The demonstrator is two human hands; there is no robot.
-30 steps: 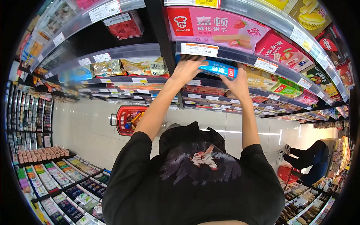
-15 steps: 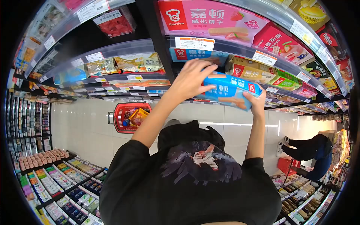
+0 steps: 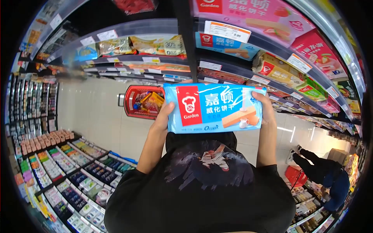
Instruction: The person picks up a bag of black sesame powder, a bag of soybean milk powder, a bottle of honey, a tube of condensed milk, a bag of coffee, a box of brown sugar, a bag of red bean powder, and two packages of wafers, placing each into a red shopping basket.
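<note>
A pale blue pack of Garden wafer biscuits (image 3: pixel 211 105) is held out before my chest, its printed front facing up toward me. The front shows a red logo panel, white lettering and pictured wafers. My left hand (image 3: pixel 162 116) grips the pack's left end, thumb on the edge, most fingers hidden behind it. At the opposite end my right hand (image 3: pixel 265 106) is closed round the pack, with the thumb over the front. Another blue wafer pack (image 3: pixel 225 44) sits on the shelf beyond.
Shelves ahead carry a pink wafer box (image 3: pixel 252 19), yellow wafer packs (image 3: pixel 278 70) and several snacks. A red shopping basket (image 3: pixel 130 110) with packaged goods stands on the floor at left. At right, a person (image 3: pixel 326 173) is near another red basket (image 3: pixel 296 176).
The blue wafer pack has come away from the shelf toward my chest and turned upright to me, its front now readable. My left hand has shifted to its left end.
</note>
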